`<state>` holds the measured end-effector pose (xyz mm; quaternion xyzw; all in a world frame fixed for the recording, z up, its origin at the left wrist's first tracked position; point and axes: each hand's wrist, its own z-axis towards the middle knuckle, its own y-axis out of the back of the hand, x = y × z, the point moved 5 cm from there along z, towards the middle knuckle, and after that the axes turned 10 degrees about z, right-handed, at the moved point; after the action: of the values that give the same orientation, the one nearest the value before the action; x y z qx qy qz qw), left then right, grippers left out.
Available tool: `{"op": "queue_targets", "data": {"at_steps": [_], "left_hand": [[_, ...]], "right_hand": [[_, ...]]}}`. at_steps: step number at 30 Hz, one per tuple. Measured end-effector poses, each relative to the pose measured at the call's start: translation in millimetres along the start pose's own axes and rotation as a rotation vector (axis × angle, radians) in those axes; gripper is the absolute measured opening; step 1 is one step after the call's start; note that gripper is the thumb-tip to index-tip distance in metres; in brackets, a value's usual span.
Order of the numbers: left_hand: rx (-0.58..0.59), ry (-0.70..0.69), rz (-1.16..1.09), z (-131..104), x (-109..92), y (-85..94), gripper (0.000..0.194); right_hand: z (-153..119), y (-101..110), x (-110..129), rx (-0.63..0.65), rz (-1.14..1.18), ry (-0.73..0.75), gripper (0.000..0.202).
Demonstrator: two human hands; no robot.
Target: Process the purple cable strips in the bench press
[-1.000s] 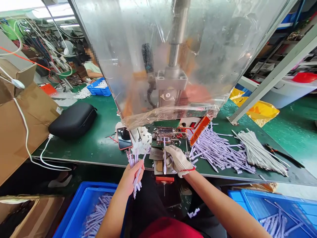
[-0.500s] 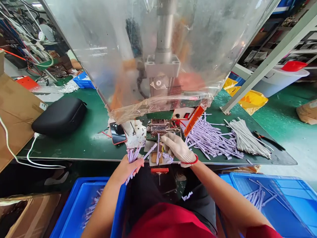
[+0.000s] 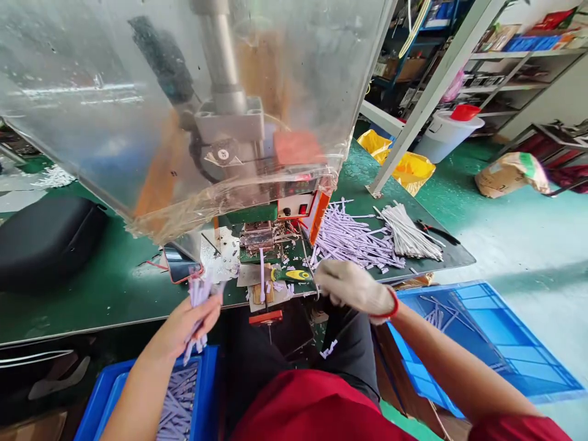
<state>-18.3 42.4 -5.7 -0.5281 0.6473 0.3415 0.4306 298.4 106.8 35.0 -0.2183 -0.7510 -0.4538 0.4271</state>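
In the head view my left hand (image 3: 195,327) is closed around a bundle of thin purple plastic strips (image 3: 200,291), held in front of the bench edge. My right hand (image 3: 351,286), in a white glove with a red cuff, is curled at the bench edge; what its fingers hold, if anything, is hidden. A thin metal rod (image 3: 307,254) runs close by its fingertips. One purple strip (image 3: 262,275) sticks out toward me from the small metal mould (image 3: 257,237) under the press. A yellow-green handled tool (image 3: 291,275) lies between that strip and the glove.
A clear plastic guard (image 3: 257,177) hangs above the mould. Purple strips (image 3: 353,239), white strips (image 3: 408,229) and pliers (image 3: 436,231) lie to the right. A phone (image 3: 180,263) and black case (image 3: 50,239) are at left. Blue bins (image 3: 487,306) flank my legs.
My right hand has drawn away from the strip at the mould, moving right and toward me, which uncovers the yellow-green handle. My left hand still holds its bundle. The view has turned right.
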Motion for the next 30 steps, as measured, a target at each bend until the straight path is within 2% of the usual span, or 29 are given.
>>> {"op": "queue_targets", "data": {"at_steps": [2,3,5,7,9,12,15,17,19,22,24,26,28,30], "left_hand": [[-0.082,-0.024,-0.158,6.5,0.1,3.9,0.025],[-0.096,-0.027,-0.209,11.7,0.6,-0.2,0.028],[-0.105,-0.014,-0.209,24.9,2.3,-16.9,0.03],[-0.163,-0.013,-0.086,39.3,3.1,-35.0,0.034],[-0.243,-0.04,0.058,52.8,1.1,-48.8,0.035],[-0.308,-0.045,0.182,68.5,-2.5,-58.5,0.035],[-0.312,-0.042,0.179,73.6,-8.0,-54.8,0.038],[-0.294,-0.057,0.157,68.3,-13.3,-46.8,0.037],[-0.273,-0.064,0.131,56.9,-17.0,-36.5,0.035],[-0.266,-0.049,0.052,35.9,-14.7,-21.9,0.034],[-0.275,-0.04,-0.033,24.5,-8.3,-16.1,0.034],[-0.276,-0.037,-0.115,16.6,0.4,-14.4,0.034],[-0.267,-0.034,-0.173,11.0,9.4,-15.1,0.035],[-0.267,-0.03,-0.211,6.4,17.6,-15.5,0.036]], "right_hand": [[12.5,32.5,-27.7,-0.247,-0.29,-0.049,0.026],[21.0,42.5,-38.2,-0.318,-0.432,-0.056,0.027],[40.2,50.0,-54.3,-0.345,-0.636,-0.077,0.031],[55.7,49.1,-63.3,-0.308,-0.701,-0.115,0.033],[62.5,49.7,-63.3,-0.309,-0.654,-0.109,0.032],[57.5,64.4,-57.6,-0.417,-0.463,-0.086,0.033],[41.9,86.2,-55.0,-0.545,-0.17,-0.118,0.028],[30.5,89.7,-51.0,-0.549,0.139,-0.112,0.024],[20.2,77.2,-40.8,-0.474,0.489,-0.076,0.031],[11.1,28.4,-14.8,-0.237,0.838,-0.071,0.04],[13.5,-14.6,4.3,-0.046,0.916,-0.102,0.04],[24.6,-52.2,20.0,0.08,0.906,-0.098,0.042],[42.5,-77.2,26.8,0.089,0.865,-0.094,0.043],[61.2,-91.2,25.7,0.037,0.828,-0.109,0.041]]}}
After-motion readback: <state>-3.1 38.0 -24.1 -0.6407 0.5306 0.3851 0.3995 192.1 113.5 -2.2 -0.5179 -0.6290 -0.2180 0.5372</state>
